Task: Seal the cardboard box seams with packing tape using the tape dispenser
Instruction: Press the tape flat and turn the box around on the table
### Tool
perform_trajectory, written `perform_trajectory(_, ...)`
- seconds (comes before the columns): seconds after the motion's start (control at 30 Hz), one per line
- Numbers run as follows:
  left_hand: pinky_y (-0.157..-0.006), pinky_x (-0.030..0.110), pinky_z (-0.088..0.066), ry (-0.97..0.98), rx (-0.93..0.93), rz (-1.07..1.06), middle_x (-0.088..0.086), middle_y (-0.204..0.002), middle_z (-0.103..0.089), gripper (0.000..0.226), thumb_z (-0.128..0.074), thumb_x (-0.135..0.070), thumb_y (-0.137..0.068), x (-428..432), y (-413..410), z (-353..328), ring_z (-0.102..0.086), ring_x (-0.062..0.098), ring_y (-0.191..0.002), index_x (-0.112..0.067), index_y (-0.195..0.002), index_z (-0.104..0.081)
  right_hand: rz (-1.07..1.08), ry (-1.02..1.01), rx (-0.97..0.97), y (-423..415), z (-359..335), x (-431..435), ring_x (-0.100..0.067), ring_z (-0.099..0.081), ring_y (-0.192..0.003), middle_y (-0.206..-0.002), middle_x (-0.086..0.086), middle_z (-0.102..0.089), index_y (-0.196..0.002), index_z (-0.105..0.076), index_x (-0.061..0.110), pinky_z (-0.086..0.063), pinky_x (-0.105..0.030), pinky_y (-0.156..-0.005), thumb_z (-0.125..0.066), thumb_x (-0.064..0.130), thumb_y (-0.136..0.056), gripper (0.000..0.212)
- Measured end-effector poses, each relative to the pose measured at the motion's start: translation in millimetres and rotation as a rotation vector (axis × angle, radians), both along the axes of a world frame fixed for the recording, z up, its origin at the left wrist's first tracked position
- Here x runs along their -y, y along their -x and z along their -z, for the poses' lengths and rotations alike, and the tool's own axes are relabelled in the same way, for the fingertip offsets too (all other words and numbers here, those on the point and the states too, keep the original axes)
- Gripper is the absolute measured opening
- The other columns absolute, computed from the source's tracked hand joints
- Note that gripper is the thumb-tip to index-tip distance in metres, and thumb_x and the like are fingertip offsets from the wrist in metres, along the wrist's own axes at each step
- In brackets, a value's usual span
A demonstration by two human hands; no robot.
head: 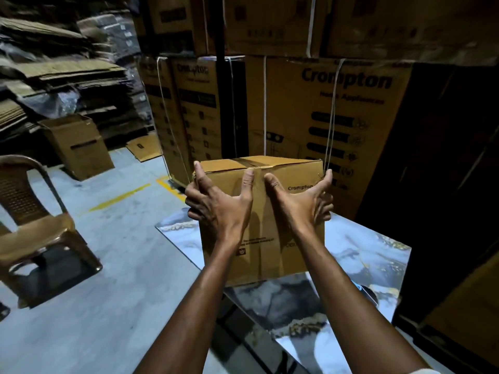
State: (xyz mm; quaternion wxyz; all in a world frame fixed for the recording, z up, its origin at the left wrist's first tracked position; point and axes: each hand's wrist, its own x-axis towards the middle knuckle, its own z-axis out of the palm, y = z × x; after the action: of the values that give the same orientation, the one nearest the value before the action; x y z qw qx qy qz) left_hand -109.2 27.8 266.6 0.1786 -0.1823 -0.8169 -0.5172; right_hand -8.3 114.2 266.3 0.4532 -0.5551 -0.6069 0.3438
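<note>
On the far left there is one brown plastic chair (32, 220) on the grey floor (113, 265). Behind it is one small open carton (78, 144), and one flat piece of cardboard (144, 147) lies on the floor nearby. High piles of flat cardboard sheets (62, 76) fill the back left corner. Two yellow lines (121, 197) are painted on the floor.

In the middle, two bare hands hold one cardboard box (263, 225). The left hand (216, 203) grips the box's left side, with the thumb on the front and the fingers curled around the edge. The right hand (302, 203) grips the right side the same way. Both hands are spread wide and pressed on the box. The box is brown, with small dark print on the front and the word "Crompton" near the right thumb. A strip of brown tape (255, 161) runs across the closed top flaps and down the front, between the two thumbs. The box is over a shiny table (372, 252) with a blue and white marble look; I cannot tell if it rests on the table.

Behind and to the right stand big stacked cartons (324, 109) marked "Crompton", tied with white straps (265, 103). The room is dim, and the far right is very dark.
</note>
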Motion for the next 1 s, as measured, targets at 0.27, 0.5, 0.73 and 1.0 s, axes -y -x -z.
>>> perform_trajectory(0.27,-0.096,0.048,-0.035,0.072,0.039,-0.029,0.024,-0.133,-0.040,0.143,-0.055,-0.103,-0.049,-4,12,-16,-0.044,0.038,-0.112,-0.030,-0.162,-0.005,-0.186,-0.172,0.111,-17,5,8,-0.045,-0.024,-0.146,-0.159,-0.026,-0.026,-0.157,0.014,0.029,-0.016,-0.055,-0.118,-0.084,0.067,-0.062,0.142)
perform_trajectory(0.5,-0.091,0.044,-0.037,0.181,-0.006,0.058,0.026,-0.136,-0.037,0.159,-0.065,-0.100,-0.036,8,21,-4,-0.045,0.036,-0.109,-0.035,-0.161,0.011,-0.215,-0.038,0.109,-22,6,10,-0.040,-0.019,-0.146,-0.159,-0.026,-0.020,-0.157,0.013,0.033,-0.020,-0.057,-0.117,-0.080,0.075,-0.058,0.143)
perform_trajectory(0.73,-0.099,0.051,-0.041,0.252,-0.064,0.151,0.029,-0.145,-0.027,0.160,-0.086,-0.079,-0.043,14,1,22,-0.042,0.039,-0.115,-0.036,-0.161,0.015,-0.007,0.126,-0.054,-5,4,6,-0.035,-0.031,-0.131,-0.147,-0.022,-0.033,-0.155,-0.004,0.029,-0.030,-0.048,-0.103,-0.072,0.088,-0.050,0.138)
perform_trajectory(1.0,-0.093,0.044,-0.037,0.183,0.070,0.164,0.023,-0.138,-0.032,0.153,-0.072,-0.092,-0.045,15,13,44,-0.044,0.037,-0.110,-0.035,-0.162,0.009,-0.046,0.068,-0.006,-4,49,12,-0.036,-0.039,-0.128,-0.141,-0.020,-0.043,-0.149,-0.013,0.027,-0.036,-0.043,-0.093,-0.083,0.079,-0.046,0.135)
